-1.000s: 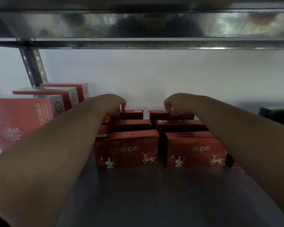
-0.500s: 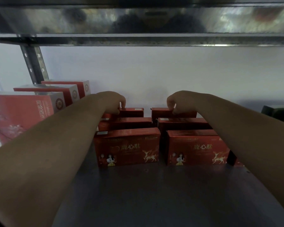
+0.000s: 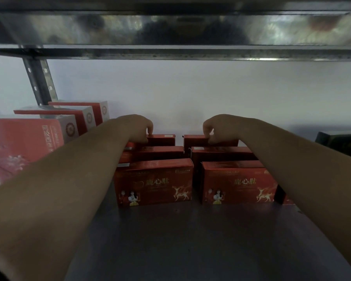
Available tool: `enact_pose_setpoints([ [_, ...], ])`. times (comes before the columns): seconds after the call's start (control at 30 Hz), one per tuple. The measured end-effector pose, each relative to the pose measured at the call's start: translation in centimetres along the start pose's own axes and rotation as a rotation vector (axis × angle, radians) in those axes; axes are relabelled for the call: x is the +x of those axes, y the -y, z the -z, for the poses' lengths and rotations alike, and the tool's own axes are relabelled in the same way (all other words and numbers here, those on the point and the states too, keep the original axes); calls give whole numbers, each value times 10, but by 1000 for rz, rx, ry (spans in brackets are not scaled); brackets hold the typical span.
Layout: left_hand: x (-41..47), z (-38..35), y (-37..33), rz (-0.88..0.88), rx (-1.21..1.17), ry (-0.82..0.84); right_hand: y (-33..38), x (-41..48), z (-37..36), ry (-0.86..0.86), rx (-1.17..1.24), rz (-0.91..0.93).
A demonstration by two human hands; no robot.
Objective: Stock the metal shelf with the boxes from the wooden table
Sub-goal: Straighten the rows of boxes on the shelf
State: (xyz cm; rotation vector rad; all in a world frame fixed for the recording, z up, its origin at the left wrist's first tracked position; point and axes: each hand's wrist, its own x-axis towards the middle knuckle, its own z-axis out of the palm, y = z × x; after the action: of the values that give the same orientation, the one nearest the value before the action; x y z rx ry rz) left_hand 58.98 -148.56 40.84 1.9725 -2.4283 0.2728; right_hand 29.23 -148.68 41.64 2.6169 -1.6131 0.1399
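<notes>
1. Note what stands around: three taller pale-red boxes [image 3: 28,142] at your left, beside the perforated upright [image 3: 41,82]. A dark object [image 3: 340,142] sits far right, and the upper shelf [image 3: 170,51] hangs low overhead.
2. Read the front left box [image 3: 154,183]: gold characters 鹿心肽, a gold deer, cartoon figures.
3. The dark-red boxes stand on the metal shelf [image 3: 190,240] in two columns of three.
4. Your left hand [image 3: 136,128] curls its fingers over the rear left box [image 3: 162,138]. Your right hand [image 3: 221,126] pinches the rear right box [image 3: 195,139].

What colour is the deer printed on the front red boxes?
Gold; clearest on the front-left red cardboard box, head view.
</notes>
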Motion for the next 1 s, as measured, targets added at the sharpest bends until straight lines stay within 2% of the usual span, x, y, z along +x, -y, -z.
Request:
enact_pose_setpoints([
  [0.13, -8, 21, -11, -47, -116, -113, 5, -15, 17, -19, 103, 37],
  [0.17, -12, 28, -16, -59, -155, -97, 7, -21, 22, 2, 115, 41],
  [0.3, -34, 44, -35, -88, -196, 150, 10, -46, 30, 183, 70, 9],
  [0.37, -41, 46, -39, -119, -173, 190, 10, -50, 26, 258, 14, 0],
  [0.5, -44, 40, -43, -162, -108, 200, 12, -48, 18, 201, -15, 31],
  [1.0, -40, 19, -22, -121, -2, 74, 20, -31, 2, 84, -52, 40],
])
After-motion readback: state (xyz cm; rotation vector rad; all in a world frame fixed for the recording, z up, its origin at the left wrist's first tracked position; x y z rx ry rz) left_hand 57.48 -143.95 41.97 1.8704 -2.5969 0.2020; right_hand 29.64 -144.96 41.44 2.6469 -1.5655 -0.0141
